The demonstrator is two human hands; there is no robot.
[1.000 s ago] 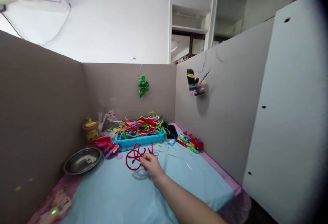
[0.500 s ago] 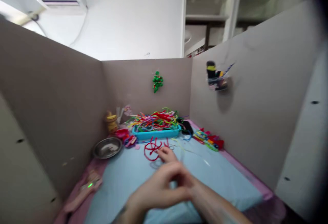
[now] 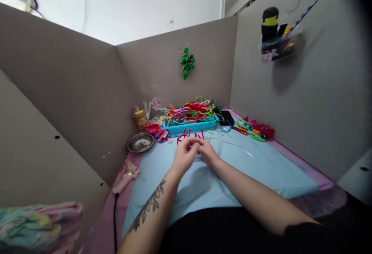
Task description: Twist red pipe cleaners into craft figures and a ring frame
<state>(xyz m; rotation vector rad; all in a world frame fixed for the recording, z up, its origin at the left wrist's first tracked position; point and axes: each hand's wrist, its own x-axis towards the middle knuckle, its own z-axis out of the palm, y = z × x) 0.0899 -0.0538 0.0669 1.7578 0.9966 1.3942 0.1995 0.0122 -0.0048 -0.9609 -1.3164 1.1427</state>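
My left hand [image 3: 185, 151] and my right hand [image 3: 207, 151] meet at the fingertips above the light blue cloth [image 3: 247, 176]. Both have their fingers closed and bent inward. Bent red pipe cleaners [image 3: 186, 133] stick out just beyond them. My right fingers seem closed on a red pipe cleaner, though the grip itself is largely covered. What my left fingers pinch, if anything, is hidden. Behind the hands is a turquoise tray [image 3: 192, 128] heaped with pipe cleaners [image 3: 193, 110] in many colours.
A metal bowl [image 3: 132, 148] with small pale bits and a pink glue gun [image 3: 127, 179] are at the left. Finished colourful pieces [image 3: 254, 130] and a black phone-like object [image 3: 226, 117] lie right. Grey panels [image 3: 174, 40] enclose three sides; a clear holder [image 3: 277, 50] hangs on the right one.
My left hand has moved from beside my right wrist up to my right fingertips. The view has tilted down, bringing both forearms and the glue gun's cord into sight.
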